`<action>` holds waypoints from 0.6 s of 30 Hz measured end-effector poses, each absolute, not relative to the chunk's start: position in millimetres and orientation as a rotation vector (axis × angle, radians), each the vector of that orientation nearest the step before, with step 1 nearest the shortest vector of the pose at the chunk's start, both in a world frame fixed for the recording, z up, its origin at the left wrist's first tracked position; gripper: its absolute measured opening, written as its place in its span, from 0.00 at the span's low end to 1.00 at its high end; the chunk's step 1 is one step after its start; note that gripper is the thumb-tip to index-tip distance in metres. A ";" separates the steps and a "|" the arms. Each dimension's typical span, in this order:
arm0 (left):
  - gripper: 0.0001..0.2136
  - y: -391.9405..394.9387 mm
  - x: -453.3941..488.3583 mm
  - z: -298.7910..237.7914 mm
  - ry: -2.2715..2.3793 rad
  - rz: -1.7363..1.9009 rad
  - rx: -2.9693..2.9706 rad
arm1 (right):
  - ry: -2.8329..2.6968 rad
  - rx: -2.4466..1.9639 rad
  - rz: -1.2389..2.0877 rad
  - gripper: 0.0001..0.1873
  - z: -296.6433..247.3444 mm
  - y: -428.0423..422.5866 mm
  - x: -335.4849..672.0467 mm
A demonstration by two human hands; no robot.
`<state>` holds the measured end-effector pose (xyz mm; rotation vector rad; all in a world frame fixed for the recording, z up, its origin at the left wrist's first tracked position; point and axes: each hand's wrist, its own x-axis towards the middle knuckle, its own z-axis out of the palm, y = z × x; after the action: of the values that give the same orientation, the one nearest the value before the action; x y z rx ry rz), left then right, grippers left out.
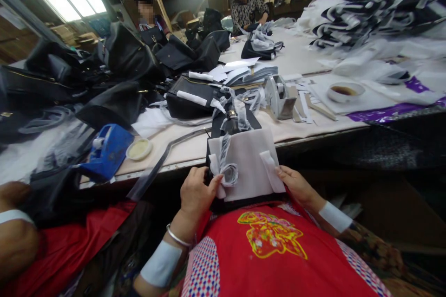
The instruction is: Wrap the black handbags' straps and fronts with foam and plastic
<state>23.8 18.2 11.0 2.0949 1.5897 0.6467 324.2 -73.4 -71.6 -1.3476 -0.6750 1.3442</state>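
Note:
A black handbag (256, 123) rests at the table's front edge against my red apron. White foam sheet (249, 160) covers its near face, with white wrapped strips (269, 167) at both sides. A coiled clear-wrapped strap (230, 175) lies on the left part of the sheet. My left hand (197, 190) grips the bag's left edge, thumb on top by the coil and fingers curled behind. On the other side, my right hand (296, 184) pinches the right edge of the bag near the right strip.
A blue tape dispenser (109, 151) and a round tub (139, 149) stand left; a grey tape dispenser (278, 97) stands right. Black bags (128, 51) pile up at left, wrapped straps (362, 9) at far right. A co-worker's arm (16, 236) is close at left; people sit opposite.

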 end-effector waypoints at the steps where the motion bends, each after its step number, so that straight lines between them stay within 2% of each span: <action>1: 0.22 17.8 20.7 6.6 1.637 0.671 2.103 | -0.664 -1.338 1.348 0.22 -71.5 -73.5 323.3; 10: 0.22 38.7 13.7 -12.7 1.391 0.685 1.784 | -0.665 -1.296 1.365 0.28 -37.7 -72.2 287.5; 15: 0.19 56.8 5.2 -5.9 1.507 0.632 1.954 | -0.784 -1.420 1.258 0.32 -59.7 -70.7 279.6; 18: 0.21 56.4 2.6 4.1 1.597 0.792 2.016 | -0.882 -1.475 1.116 0.30 -63.1 -71.0 288.2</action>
<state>2.6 56.4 4.1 2.0156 1.5966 0.7924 288.2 -71.0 -63.1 -1.4749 -0.8824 1.1158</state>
